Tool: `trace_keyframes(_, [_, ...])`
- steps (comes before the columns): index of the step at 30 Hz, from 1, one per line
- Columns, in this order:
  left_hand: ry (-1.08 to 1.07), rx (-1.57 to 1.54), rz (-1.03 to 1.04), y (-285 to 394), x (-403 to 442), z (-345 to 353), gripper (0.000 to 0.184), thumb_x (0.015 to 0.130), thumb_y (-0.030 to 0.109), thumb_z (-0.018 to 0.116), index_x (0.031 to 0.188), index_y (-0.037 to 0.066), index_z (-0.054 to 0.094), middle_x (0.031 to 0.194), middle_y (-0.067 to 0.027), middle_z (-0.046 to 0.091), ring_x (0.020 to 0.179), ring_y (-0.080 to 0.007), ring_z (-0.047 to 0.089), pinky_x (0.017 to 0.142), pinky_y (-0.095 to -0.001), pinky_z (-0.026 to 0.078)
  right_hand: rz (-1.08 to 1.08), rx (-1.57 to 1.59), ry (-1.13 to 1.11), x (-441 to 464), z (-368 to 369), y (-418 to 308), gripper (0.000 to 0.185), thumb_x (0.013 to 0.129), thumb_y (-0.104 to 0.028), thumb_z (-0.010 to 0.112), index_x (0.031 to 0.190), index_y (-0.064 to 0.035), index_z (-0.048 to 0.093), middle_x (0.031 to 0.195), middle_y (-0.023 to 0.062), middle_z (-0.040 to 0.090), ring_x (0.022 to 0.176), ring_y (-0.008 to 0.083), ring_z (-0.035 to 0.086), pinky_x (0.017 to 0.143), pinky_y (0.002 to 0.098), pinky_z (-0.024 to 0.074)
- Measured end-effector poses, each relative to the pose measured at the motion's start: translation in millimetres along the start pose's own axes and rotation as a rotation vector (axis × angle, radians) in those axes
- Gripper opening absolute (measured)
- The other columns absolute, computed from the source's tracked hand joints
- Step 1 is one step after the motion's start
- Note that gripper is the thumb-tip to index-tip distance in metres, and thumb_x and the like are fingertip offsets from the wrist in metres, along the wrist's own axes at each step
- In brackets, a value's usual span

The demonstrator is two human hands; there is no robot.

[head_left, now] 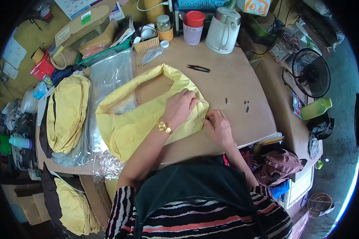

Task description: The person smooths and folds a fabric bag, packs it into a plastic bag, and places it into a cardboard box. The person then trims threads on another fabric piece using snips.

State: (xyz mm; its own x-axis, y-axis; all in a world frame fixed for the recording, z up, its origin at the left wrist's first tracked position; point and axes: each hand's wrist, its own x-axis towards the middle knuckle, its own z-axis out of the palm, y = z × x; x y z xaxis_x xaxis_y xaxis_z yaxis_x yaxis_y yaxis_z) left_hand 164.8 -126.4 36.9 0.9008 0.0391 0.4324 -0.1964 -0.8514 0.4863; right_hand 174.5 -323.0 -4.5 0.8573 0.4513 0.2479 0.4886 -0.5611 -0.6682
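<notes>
Hands [181, 105] on yellow bag [127, 123], snips [198, 69] beyond, plastic [107, 75] partly beneath

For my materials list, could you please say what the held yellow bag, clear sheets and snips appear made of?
Yellow bag: probably cloth, matte, given its soft creases; fibre unclear.
Clear sheets: likely plastic film, glossy with bright glare.
Snips: probably dark metal, given slim blades.

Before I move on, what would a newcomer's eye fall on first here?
Probably the large yellow fabric bag on the table, with the left hand and right hand at its right end. The gold watch, worn on the left, stands out too, as does the black fan off to the right.
</notes>
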Motion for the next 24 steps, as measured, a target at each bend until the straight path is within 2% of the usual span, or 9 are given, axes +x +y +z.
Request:
trace_keyframes(1, [0.002,0.001,0.010,7,1,-6,0.023,0.085,0.026,0.066,0.076,0.006,0.058,0.074,-0.0063,0.059,0.065,-0.0260,0.059,0.056,-0.0398,0.048,0.138,0.176,-0.043,-1,-3,0,0.031,0.081,-0.020,0.075,0.096,-0.0027,0.053,0.100,0.0156,0.060,0.079,0.0296,0.063,0.070,0.0379,0.0508])
trace_keyframes(5, [0.178,-0.053,0.197,28,-1,-27,0.024,0.083,0.024,0.071,0.074,0.008,0.056,0.067,-0.0051,0.057,0.057,-0.0230,0.057,0.050,-0.0350,0.045,0.074,0.567,0.002,-4,1,0,0.032,0.085,-0.016,0.072,0.102,0.0009,0.051,0.090,0.0117,0.064,0.072,0.0240,0.065,0.066,0.0333,0.0535])
trace_keyframes(7, [0.204,-0.063,0.216,32,-5,-27,0.025,0.080,0.022,0.075,0.072,0.008,0.055,0.064,-0.0050,0.056,0.055,-0.0220,0.057,0.047,-0.0334,0.044,0.385,1.011,-0.233,-3,-1,-8,0.049,0.084,-0.019,0.075,0.115,0.0049,0.045,0.098,0.0127,0.063,0.076,0.0203,0.065,0.067,0.0305,0.0541])
trace_keyframes(11, [0.158,0.000,0.354,34,-10,-28,0.026,0.078,0.026,0.075,0.077,0.010,0.056,0.062,-0.0038,0.056,0.052,-0.0209,0.057,0.046,-0.0324,0.044,0.475,0.804,-0.559,6,-42,2,0.072,0.075,-0.018,0.082,0.126,0.0054,0.037,0.109,0.0145,0.062,0.076,0.0221,0.065,0.076,0.0351,0.0533])
trace_keyframes(12, [0.187,-0.062,0.375,40,-9,-26,0.026,0.079,0.028,0.075,0.083,0.010,0.057,0.062,-0.0040,0.057,0.052,-0.0210,0.058,0.046,-0.0324,0.044,0.191,0.491,-0.243,5,-48,1,0.077,0.071,-0.017,0.084,0.129,0.0042,0.036,0.106,0.0130,0.063,0.079,0.0227,0.065,0.083,0.0384,0.0507])
trace_keyframes(15, [0.080,-0.110,0.334,60,-19,-39,0.038,0.077,0.034,0.076,0.098,0.009,0.057,0.067,-0.0062,0.061,0.057,-0.0243,0.061,0.051,-0.0345,0.047,-0.043,0.320,0.207,14,-57,-34,0.066,0.065,-0.012,0.084,0.122,-0.0023,0.050,0.087,0.0059,0.067,0.088,0.0228,0.064,0.099,0.0432,0.0393])
trace_keyframes(17, [-0.232,-0.027,0.113,71,-26,-56,0.045,0.072,0.035,0.079,0.099,0.008,0.056,0.078,-0.0105,0.064,0.071,-0.0289,0.064,0.063,-0.0390,0.049,-0.348,-0.010,-0.195,28,-61,-20,0.037,0.067,-0.011,0.081,0.098,-0.0063,0.061,0.082,0.0046,0.065,0.088,0.0205,0.062,0.097,0.0401,0.0378])
trace_keyframes(20, [-0.516,0.232,-0.002,21,-70,-103,0.043,0.067,0.026,0.078,0.099,0.007,0.056,0.091,-0.0151,0.063,0.089,-0.0339,0.061,0.077,-0.0434,0.047,-0.317,0.001,-0.219,48,-75,-24,0.022,0.068,-0.010,0.078,0.079,-0.0078,0.060,0.074,0.0033,0.060,0.079,0.0206,0.060,0.093,0.0381,0.0365])
trace_keyframes(24, [-0.578,0.309,-0.120,-8,-99,-155,0.027,0.066,0.011,0.067,0.092,0.007,0.060,0.082,-0.0095,0.064,0.086,-0.0292,0.063,0.074,-0.0423,0.047,-0.568,-0.023,-0.253,56,-64,-40,0.023,0.067,-0.011,0.078,0.075,-0.0089,0.057,0.067,0.0029,0.056,0.071,0.0231,0.058,0.088,0.0380,0.0367])
